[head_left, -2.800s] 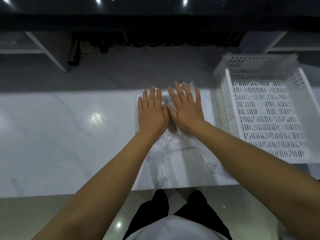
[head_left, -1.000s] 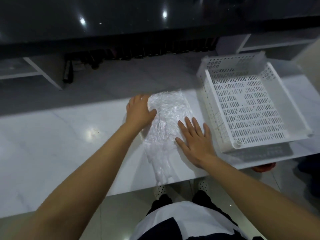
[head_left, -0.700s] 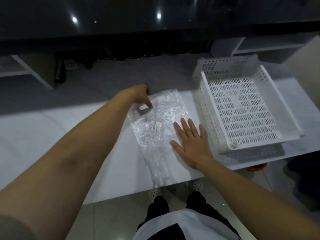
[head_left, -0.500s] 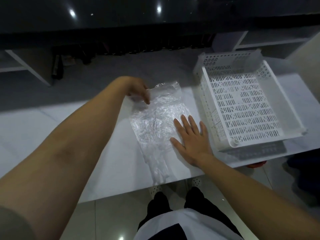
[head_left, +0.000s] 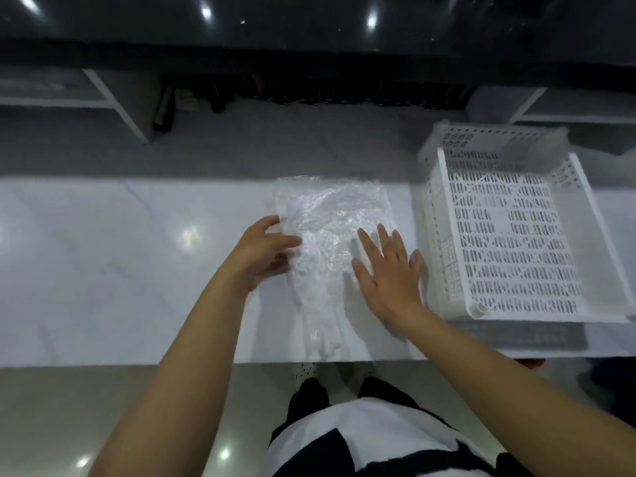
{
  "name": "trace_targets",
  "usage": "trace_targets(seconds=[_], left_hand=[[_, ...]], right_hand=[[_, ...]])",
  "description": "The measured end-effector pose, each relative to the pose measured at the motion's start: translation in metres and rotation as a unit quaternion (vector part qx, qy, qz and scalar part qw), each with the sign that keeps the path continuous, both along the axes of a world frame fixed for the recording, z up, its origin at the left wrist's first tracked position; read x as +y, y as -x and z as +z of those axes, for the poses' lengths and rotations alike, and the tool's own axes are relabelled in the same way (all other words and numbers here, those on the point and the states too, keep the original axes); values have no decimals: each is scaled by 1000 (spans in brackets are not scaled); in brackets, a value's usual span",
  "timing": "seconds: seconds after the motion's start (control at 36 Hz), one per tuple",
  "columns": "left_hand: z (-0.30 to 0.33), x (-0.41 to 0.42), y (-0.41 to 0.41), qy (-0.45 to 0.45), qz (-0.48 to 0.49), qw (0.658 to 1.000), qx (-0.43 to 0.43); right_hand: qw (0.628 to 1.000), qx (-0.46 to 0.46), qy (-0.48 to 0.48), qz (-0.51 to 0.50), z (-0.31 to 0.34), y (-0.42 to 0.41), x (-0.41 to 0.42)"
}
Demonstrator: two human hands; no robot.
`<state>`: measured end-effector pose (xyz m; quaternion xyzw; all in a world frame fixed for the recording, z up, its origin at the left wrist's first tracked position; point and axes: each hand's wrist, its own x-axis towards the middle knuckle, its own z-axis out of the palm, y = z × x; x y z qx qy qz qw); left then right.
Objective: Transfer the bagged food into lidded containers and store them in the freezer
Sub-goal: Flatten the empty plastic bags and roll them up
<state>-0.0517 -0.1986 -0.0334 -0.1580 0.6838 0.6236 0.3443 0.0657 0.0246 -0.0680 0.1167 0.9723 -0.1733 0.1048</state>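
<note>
An empty, crinkled clear plastic bag lies flat on the white marble counter, its twisted tail reaching the front edge. My left hand is at the bag's left edge, thumb on top and fingers curled under, pinching the plastic. My right hand lies flat with spread fingers on the bag's right side, pressing it down. No food or lidded container is in view.
A white perforated plastic basket stands empty on the counter just right of my right hand. Beyond the counter's far edge are a grey floor, low white shelves and a dark glossy wall. My legs show below the counter's front edge.
My left hand has come back from the bag's far left corner to its left edge near me and pinches it there. My right hand stays flat on the bag.
</note>
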Motion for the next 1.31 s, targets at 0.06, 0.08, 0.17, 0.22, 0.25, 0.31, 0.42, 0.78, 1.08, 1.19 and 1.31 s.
trace_targets(seconds=[0.06,0.08,0.17,0.22,0.25,0.31,0.42,0.78,1.08,1.19,1.31], left_hand=[[1,11,-18,19,19,999,25],[1,16,-24,23,26,999,37],[4,19,-33,42,52,996,65],[7,8,-33,57,60,993,79],[8,0,-33,60,57,993,81],[13,-19,-36,61,42,994,80],[17,-56,-54,61,78,993,70],[0,-61,-135,107,216,963,119],[8,-64,-97,150,198,967,60],[15,-66,-80,142,189,972,19],[23,-64,-75,138,161,977,35]], right_hand=[[1000,-5,-10,1,2,13,-2],[1000,-13,-17,2,2,20,-3],[999,-34,-41,8,3,33,-8],[998,-30,-51,26,7,38,-12],[997,-23,-56,42,9,40,-15],[995,-8,-52,82,14,43,-21],[983,0,-31,183,15,45,-35],[976,-43,-53,206,-13,3,-67],[978,28,-46,203,3,20,-70],[970,40,-59,233,3,43,-70],[965,-1,-57,255,-11,52,-65]])
